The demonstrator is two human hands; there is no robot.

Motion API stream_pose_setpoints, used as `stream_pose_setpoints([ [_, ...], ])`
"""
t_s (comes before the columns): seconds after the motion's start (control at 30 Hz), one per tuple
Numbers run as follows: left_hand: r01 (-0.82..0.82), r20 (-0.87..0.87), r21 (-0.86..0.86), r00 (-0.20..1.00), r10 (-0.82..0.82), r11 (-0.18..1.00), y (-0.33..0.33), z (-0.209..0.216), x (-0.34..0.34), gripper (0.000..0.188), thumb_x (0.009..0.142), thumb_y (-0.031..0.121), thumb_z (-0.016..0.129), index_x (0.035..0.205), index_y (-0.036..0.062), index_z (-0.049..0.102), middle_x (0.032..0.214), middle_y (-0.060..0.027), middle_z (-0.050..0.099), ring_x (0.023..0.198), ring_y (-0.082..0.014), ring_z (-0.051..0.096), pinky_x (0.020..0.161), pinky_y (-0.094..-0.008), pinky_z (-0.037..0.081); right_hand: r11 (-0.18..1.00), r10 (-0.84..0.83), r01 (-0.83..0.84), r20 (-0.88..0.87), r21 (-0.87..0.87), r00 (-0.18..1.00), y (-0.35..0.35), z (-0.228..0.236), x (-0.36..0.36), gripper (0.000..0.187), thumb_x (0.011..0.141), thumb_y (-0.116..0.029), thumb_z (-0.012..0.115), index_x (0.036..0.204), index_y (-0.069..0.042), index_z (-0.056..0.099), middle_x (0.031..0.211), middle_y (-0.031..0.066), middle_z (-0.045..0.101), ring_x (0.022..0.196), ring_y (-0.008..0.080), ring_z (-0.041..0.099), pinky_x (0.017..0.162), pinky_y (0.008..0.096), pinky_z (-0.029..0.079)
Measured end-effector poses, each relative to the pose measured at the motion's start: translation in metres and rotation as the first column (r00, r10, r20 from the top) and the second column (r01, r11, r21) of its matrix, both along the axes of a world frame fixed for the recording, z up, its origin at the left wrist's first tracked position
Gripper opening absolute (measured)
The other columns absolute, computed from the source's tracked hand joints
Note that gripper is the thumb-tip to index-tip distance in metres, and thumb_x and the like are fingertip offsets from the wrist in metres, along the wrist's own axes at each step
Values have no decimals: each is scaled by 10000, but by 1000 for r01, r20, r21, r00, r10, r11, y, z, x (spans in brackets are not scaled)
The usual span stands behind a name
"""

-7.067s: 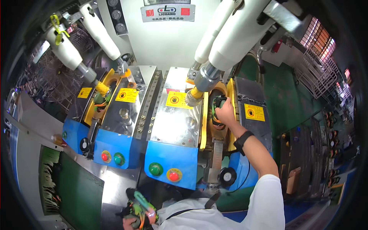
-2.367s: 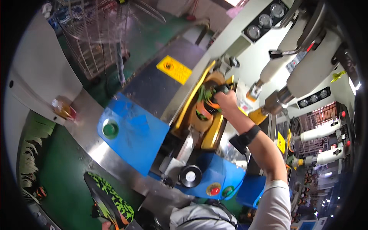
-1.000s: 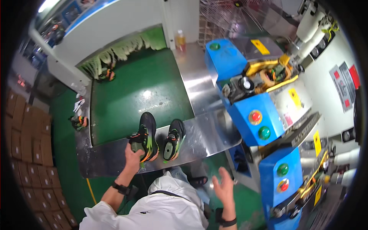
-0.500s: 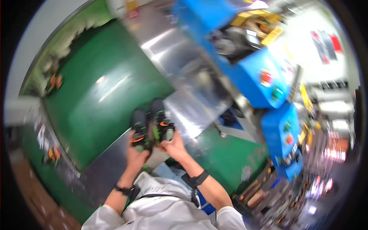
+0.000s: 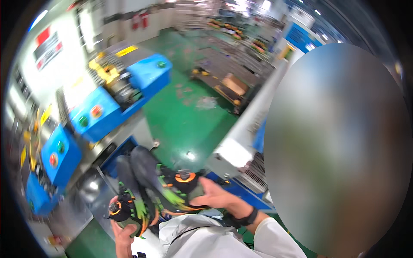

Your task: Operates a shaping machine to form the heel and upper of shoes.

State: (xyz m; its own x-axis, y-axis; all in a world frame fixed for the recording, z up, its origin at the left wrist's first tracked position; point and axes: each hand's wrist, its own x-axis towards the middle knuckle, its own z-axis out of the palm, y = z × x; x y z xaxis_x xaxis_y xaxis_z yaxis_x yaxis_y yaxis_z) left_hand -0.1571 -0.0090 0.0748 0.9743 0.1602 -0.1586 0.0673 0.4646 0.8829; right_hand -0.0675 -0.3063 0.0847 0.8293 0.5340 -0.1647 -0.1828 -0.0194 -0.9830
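The green floor spreads through the middle of the scene, and a soft grey blur hides much of the right side. Along the left stands a large pressing machine with blue front casings and a white back wall. A low dark rack stands on the far floor, and a long pale machine runs along the right of the open floor. The person's white shirt fills the near middle, with a shiny metal tabletop to its left.

In front of the shirt, two black shoes with green and orange markings are held up side by side, toes toward the far left: the left shoe and the right shoe. Their front parts lie close together; whether they touch is unclear. The left hand's grip grasps the left shoe around its heel end, and the right hand's grip grasps the right shoe at its heel.

A brown box sits on the rack. A dark band circles the right wrist. Smallest are the red button and green button on the machine's middle casing.
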Motion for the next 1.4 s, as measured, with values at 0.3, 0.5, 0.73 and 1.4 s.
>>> stream_pose_setpoints([
  [0.3,752,-155,-455,460,-874,476,-267,60,56,878,577,-46,596,1407,56,331,1340,-175,480,1216,-289,508,1052,-412,399,179,-972,952,104,-249,210,-239,44,-263,687,663,-26,667,1301,40,422,1132,128,591,1031,225,577,961,346,433],
  [0.5,633,-185,742,508,-841,220,-428,18,97,746,676,76,630,1379,17,388,1223,-212,556,1115,-298,552,970,-343,433,-275,-884,902,457,-333,-101,-285,4,-224,664,756,-24,588,1367,66,344,1248,257,511,1158,354,507,1030,386,356],
  [0.73,469,238,685,579,-780,557,-409,16,104,594,781,57,605,1335,-35,412,1261,-180,534,1163,-241,541,1005,-346,421,-431,-666,901,692,-53,-278,-287,3,-187,597,814,-7,551,1373,61,351,1377,203,448,1274,306,436,1110,395,272],
  [1.4,-559,-314,807,-130,940,192,89,-221,-352,436,796,112,567,1214,-6,529,1105,-254,603,1023,-412,575,917,-477,458,394,917,-656,323,-644,234,330,-19,-114,188,880,-36,580,1050,24,633,1027,133,673,916,185,636,829,291,490],
])
